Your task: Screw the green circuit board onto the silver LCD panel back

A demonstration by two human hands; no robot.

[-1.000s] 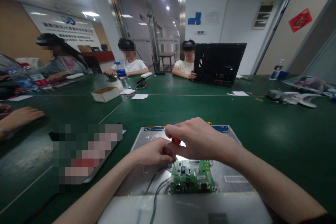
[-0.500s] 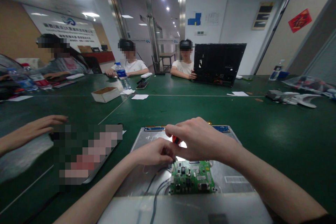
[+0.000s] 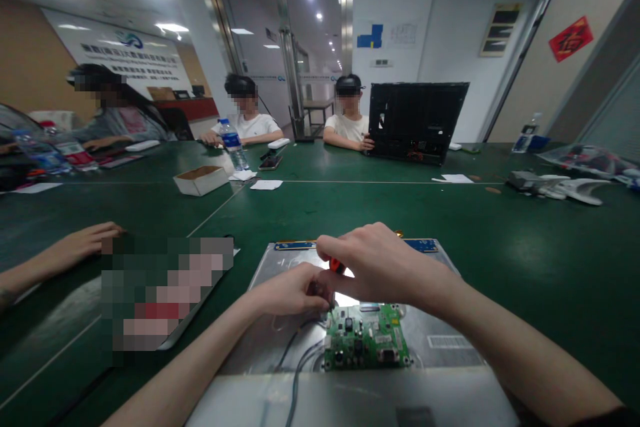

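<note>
A green circuit board (image 3: 367, 340) lies on the back of a silver display panel (image 3: 443, 363) in front of me. Above the board's upper left corner, my right hand (image 3: 373, 263) is closed around a screwdriver (image 3: 337, 267); only its red handle end shows between thumb and fingers. My left hand (image 3: 300, 290) is closed just left of it, with fingertips pinched together at that same corner. What those fingertips hold, perhaps the shaft or a screw, is hidden. Dark cables (image 3: 297, 363) run from the board's left side across the panel.
At left, another person's hand (image 3: 85, 243) rests near a blurred-out flat object (image 3: 175, 307). Further off stand an open white box (image 3: 201, 180), a water bottle (image 3: 233, 145) and a black monitor casing (image 3: 417, 123) held by a person across the table. Grey-white parts (image 3: 555, 187) lie at right.
My hands stay at the board's corner almost unmoved, the right one shifting only very slightly. The other person's hand at left has moved slightly.
</note>
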